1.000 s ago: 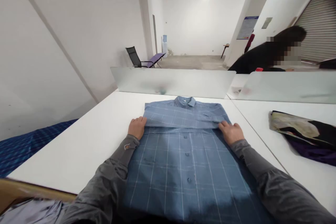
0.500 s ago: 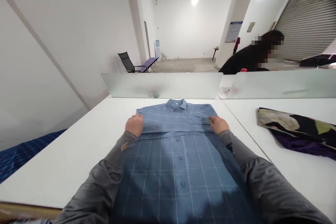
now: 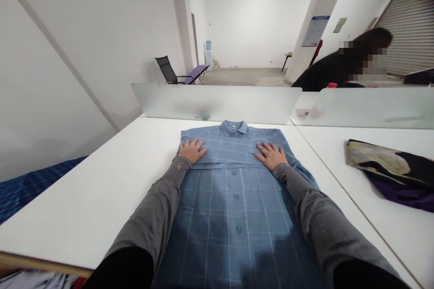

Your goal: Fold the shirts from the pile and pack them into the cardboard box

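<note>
A blue button-up shirt point(image 3: 220, 207) with a thin white check lies front up on the white table, its collar at the far end and its lower part running toward me. A crosswise fold of cloth runs over the chest just below the hands. My left hand point(image 3: 192, 150) lies flat on the left chest of the shirt, fingers spread. On the right chest rests my right hand point(image 3: 272, 155), also flat with the fingers apart. Neither hand grips the cloth. The shirt's bottom edge is out of view.
The white table point(image 3: 111, 180) carries a frosted divider point(image 3: 217, 101) along its far side. Folded dark patterned cloth point(image 3: 389, 162) lies at right. Blue cloth point(image 3: 37, 185) is beyond the left edge. Behind the divider a person in black point(image 3: 325, 70) leans over; a chair point(image 3: 167, 70) stands farther back.
Both hands have let go of the shirt's side edges and moved inward, now lying flat on its chest with spread fingers. The view has shifted slightly.
</note>
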`<action>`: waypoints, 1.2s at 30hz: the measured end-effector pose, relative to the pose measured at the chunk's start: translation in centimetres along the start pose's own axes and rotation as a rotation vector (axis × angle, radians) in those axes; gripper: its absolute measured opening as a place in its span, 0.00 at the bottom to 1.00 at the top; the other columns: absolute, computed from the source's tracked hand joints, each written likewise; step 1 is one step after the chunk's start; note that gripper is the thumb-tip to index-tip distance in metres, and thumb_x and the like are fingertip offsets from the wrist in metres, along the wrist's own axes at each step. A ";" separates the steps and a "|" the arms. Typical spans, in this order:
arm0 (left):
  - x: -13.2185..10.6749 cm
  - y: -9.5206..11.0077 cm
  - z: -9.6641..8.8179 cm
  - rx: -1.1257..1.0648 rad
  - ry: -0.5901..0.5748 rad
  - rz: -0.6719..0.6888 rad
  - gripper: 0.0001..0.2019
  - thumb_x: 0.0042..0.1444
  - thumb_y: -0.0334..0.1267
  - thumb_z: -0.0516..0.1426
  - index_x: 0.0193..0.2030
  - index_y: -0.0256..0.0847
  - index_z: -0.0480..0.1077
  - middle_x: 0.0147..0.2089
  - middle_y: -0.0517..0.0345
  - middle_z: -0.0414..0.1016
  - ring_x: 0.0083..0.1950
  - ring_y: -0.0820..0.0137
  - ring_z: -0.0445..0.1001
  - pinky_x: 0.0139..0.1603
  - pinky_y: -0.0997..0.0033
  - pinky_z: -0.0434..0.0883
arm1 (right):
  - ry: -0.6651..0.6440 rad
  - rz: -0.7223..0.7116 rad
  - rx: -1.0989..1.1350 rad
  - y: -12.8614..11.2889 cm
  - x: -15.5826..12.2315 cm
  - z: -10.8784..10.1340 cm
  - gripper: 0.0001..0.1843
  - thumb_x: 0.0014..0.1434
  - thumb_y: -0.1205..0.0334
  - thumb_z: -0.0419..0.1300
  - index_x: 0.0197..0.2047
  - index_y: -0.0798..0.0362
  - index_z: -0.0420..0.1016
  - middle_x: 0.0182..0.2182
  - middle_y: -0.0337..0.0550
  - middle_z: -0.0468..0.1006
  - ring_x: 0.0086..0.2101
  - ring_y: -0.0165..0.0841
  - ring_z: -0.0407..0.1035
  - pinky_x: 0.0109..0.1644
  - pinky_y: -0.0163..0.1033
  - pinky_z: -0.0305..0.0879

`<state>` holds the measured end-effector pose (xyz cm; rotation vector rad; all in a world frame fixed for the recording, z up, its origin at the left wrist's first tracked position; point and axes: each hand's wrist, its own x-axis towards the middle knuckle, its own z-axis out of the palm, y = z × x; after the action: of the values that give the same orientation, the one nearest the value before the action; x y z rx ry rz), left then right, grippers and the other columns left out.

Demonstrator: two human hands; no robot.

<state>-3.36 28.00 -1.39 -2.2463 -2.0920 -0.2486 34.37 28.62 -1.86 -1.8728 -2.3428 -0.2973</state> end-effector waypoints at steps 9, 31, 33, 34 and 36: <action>-2.7 2.4 -2.9 0.044 0.146 0.068 0.25 0.67 0.46 0.46 0.66 0.38 0.62 0.68 0.40 0.59 0.68 0.48 0.56 0.66 0.39 0.50 | 0.002 0.104 -0.023 -1.5 -0.6 -2.1 0.33 0.66 0.39 0.40 0.68 0.44 0.58 0.68 0.49 0.56 0.65 0.56 0.46 0.60 0.76 0.41; -32.4 9.5 -4.2 -0.428 0.120 0.754 0.17 0.65 0.37 0.52 0.60 0.42 0.66 0.62 0.48 0.68 0.66 0.62 0.64 0.67 0.52 0.60 | 0.065 -0.283 0.498 -2.9 -33.5 -7.3 0.21 0.67 0.54 0.51 0.60 0.47 0.69 0.62 0.46 0.68 0.62 0.44 0.60 0.65 0.57 0.56; -34.6 7.9 -3.7 -0.551 0.362 0.533 0.10 0.63 0.33 0.54 0.49 0.40 0.71 0.52 0.49 0.75 0.55 0.65 0.72 0.60 0.61 0.68 | 0.208 -0.088 0.661 -1.5 -36.7 -7.7 0.16 0.65 0.56 0.55 0.52 0.48 0.75 0.53 0.46 0.76 0.54 0.41 0.70 0.61 0.49 0.64; -35.9 6.7 -3.3 -0.582 0.500 0.342 0.06 0.62 0.33 0.56 0.44 0.40 0.71 0.45 0.51 0.76 0.49 0.67 0.74 0.54 0.64 0.71 | 0.321 0.086 0.697 -0.7 -38.3 -7.6 0.15 0.64 0.55 0.56 0.49 0.49 0.77 0.48 0.45 0.78 0.49 0.40 0.73 0.57 0.46 0.67; -38.4 4.3 -2.2 -0.597 0.698 -0.094 0.05 0.58 0.38 0.59 0.36 0.39 0.70 0.36 0.55 0.73 0.39 0.68 0.74 0.46 0.66 0.72 | 0.526 0.515 0.674 1.2 -41.2 -6.9 0.16 0.59 0.51 0.60 0.45 0.51 0.78 0.39 0.44 0.80 0.41 0.39 0.75 0.53 0.45 0.70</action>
<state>-1.79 -10.48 -5.11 -1.8467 -1.8577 -1.5742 44.53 -11.88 -4.21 -1.6876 -1.3280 0.0581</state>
